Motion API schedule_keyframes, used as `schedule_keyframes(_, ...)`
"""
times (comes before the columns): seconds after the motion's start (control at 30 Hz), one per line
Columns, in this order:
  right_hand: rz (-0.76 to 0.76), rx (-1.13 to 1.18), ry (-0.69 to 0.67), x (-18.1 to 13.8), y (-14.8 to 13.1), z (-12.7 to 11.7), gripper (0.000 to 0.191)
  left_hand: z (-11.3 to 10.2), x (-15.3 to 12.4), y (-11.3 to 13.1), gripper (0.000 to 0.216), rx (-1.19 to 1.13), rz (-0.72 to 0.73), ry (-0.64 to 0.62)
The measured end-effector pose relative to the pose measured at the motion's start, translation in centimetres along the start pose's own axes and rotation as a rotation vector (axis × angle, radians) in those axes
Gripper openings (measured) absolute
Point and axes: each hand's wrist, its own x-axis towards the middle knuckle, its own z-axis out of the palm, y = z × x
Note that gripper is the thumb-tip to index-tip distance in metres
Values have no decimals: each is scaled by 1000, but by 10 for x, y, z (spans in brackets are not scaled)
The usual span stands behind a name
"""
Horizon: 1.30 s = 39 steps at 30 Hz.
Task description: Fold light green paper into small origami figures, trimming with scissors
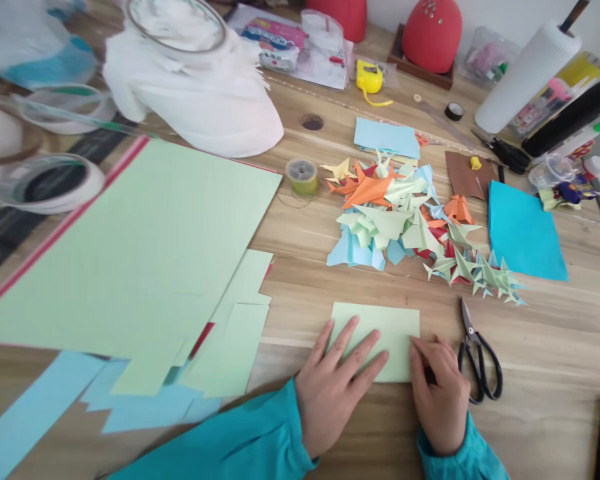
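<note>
A small pale green paper sheet lies flat on the wooden table in front of me. My left hand rests on its left part with the fingers spread flat. My right hand is at the sheet's lower right edge, fingers curled and pressed together on the paper. Both wrists wear teal sleeves.
Black scissors lie just right of my right hand. A heap of folded paper cranes sits beyond the sheet. Large green sheets and blue scraps cover the left. A blue sheet, thread spool and tape rolls lie around.
</note>
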Motion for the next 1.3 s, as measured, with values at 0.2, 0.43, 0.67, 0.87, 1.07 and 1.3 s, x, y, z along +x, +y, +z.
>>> schedule_keyframes(0.2, 25, 2, -12, 1, -3, 0, 16, 0, 0, -1, 31, -19, -6, -6)
schedule_keyframes(0.43, 33, 5, -9, -1, -2, 1, 16, 0, 0, -1, 32, -25, -15, -12)
schedule_keyframes(0.67, 31, 10, -7, 1, -3, 1, 16, 1, 0, -1, 31, -21, -14, -12)
schedule_keyframes(0.87, 28, 3, -13, -1, -1, 2, 16, 1, 0, -1, 31, -11, -16, -22)
schedule_keyframes(1.07, -7, -12, 5, -1, -1, 3, 15, -1, 1, 0, 32, 22, -28, -87)
schedule_keyframes(1.3, -69, -94, 16, -5, -1, 5, 18, -7, 4, 2, 49, -4, -43, -210)
